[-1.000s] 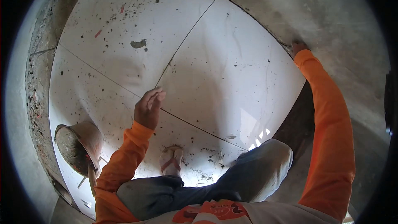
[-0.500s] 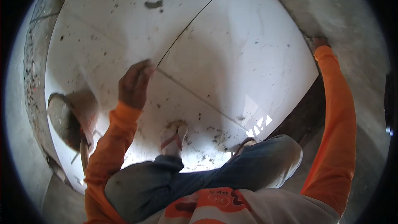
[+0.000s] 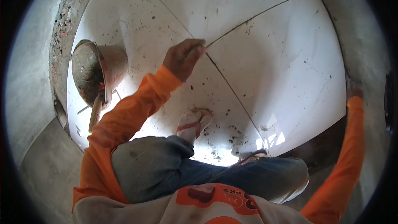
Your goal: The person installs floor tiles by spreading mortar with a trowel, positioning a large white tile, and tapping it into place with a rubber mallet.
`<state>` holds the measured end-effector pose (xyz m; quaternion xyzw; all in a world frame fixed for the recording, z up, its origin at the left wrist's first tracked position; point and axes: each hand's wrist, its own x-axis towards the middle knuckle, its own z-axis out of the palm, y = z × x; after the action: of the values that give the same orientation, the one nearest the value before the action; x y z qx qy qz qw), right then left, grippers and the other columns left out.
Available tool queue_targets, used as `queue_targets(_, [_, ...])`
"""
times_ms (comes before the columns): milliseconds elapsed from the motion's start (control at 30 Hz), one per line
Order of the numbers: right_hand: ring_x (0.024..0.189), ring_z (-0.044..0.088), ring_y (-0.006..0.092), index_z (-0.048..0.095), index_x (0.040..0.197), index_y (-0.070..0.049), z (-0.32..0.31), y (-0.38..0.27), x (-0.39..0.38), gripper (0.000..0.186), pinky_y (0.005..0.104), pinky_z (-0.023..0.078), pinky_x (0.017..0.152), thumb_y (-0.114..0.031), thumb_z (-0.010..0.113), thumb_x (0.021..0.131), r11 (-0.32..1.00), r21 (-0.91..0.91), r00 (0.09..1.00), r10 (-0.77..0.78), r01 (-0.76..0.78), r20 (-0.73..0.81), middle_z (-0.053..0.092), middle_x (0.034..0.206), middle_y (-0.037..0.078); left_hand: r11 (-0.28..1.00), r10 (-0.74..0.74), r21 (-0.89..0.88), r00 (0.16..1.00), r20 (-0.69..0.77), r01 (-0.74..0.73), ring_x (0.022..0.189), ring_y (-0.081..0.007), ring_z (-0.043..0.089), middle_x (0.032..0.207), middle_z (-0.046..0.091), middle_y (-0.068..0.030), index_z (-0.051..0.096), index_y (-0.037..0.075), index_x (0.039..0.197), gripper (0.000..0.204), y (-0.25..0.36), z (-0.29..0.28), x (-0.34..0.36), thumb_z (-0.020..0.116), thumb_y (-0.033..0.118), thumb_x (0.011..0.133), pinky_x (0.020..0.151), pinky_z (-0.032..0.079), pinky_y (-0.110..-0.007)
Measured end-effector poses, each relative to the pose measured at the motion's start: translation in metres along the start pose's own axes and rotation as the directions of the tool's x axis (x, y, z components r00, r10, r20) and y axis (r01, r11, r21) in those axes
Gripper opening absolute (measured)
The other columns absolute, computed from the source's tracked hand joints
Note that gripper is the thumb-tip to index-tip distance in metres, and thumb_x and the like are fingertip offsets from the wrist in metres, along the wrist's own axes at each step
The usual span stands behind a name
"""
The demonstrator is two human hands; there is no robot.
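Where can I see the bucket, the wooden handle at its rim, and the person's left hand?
Bucket [image 3: 116, 62]: head view, on its outer side wall.
Wooden handle [image 3: 95, 112]: head view, middle of its shaft.
Left hand [image 3: 183, 59]: head view, middle of the hand.

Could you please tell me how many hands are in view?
2: the left hand, over the white tiles; the right hand, at the tiles' right edge, partly hidden and hard to see.

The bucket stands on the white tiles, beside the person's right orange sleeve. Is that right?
Not quite, the side is wrong: the head view shows the bucket beside the person's left orange sleeve. It does stand on the white tiles.
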<state>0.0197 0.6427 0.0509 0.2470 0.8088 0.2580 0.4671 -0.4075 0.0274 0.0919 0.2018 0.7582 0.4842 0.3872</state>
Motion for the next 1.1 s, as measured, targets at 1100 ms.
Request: queue_targets(1100, [0.099, 0.055, 0.0391, 0.05, 0.117, -0.004, -0.004, -0.037, -0.006, 0.044, 0.0421, 0.047, 0.085, -0.036, 0.046, 0.088, 0.837, 0.48, 0.898, 0.394, -0.262, -0.197, 0.056, 0.114, 0.019, 0.598, 0.165, 0.767, 0.973, 0.163, -0.23, 0.135, -0.0272, 0.02, 0.143, 0.027, -0.0131, 0.028, 0.004, 0.137, 0.065, -0.036, 0.041, -0.003, 0.055, 0.025, 0.081, 0.11, 0.017, -0.044])
